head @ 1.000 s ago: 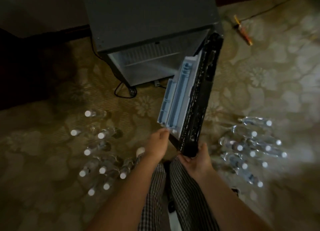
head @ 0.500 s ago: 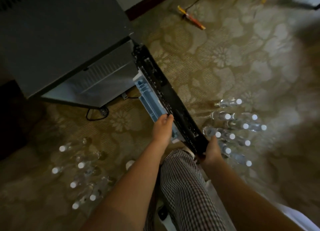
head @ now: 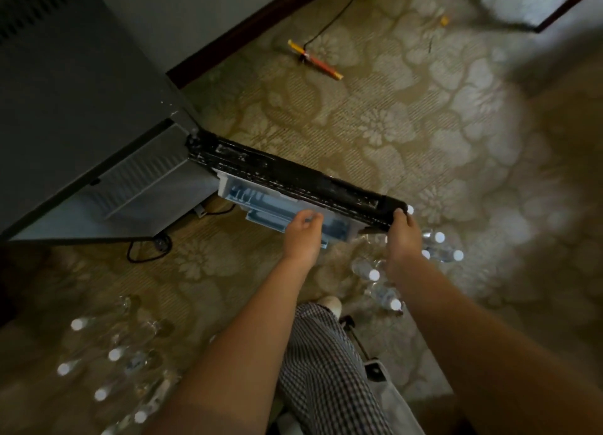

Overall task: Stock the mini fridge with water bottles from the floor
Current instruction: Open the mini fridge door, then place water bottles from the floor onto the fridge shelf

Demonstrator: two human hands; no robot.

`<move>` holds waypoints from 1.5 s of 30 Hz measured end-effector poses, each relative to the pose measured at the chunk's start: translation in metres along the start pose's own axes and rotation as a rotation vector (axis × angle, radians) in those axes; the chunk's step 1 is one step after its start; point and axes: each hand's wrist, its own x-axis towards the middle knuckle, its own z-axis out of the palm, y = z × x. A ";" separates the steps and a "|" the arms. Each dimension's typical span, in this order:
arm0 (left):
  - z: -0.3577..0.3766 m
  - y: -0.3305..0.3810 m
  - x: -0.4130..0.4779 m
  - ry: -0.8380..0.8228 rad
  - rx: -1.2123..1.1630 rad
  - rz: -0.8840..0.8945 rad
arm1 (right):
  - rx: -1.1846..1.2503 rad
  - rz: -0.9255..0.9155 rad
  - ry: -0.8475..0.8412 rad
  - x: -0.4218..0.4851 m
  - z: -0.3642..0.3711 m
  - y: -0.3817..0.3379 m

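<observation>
My right hand [head: 403, 235] clasps the free end of the fridge door [head: 293, 180]. My left hand [head: 301, 235] lies bent on the door's inner shelf [head: 261, 203]; whether it is hooked or only resting, I cannot tell. Swing the door fully clear of the mini fridge [head: 81, 108], pulling from the free end, not the shelf. Water bottles [head: 440, 248] stand just beside that free end; more bottles [head: 114, 353] stand well apart on the door's shelf side. Compared with half a second ago, the door stands wider.

The dark grey mini fridge [head: 75, 102] has a black door [head: 293, 180] with pale blue shelves [head: 261, 203], over tan floral carpet [head: 408, 124], clear white-capped bottles [head: 114, 354], and black-and-white checked trousers [head: 323, 369].
</observation>
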 end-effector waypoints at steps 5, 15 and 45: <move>-0.017 0.003 0.001 -0.024 0.077 0.012 | -0.013 -0.054 0.024 -0.014 0.007 -0.002; -0.126 -0.059 -0.033 0.071 0.106 -0.005 | -0.201 0.022 -0.252 -0.088 0.066 0.056; -0.405 -0.408 -0.038 0.478 -0.308 -0.272 | -1.154 -0.065 -0.830 -0.233 0.363 0.315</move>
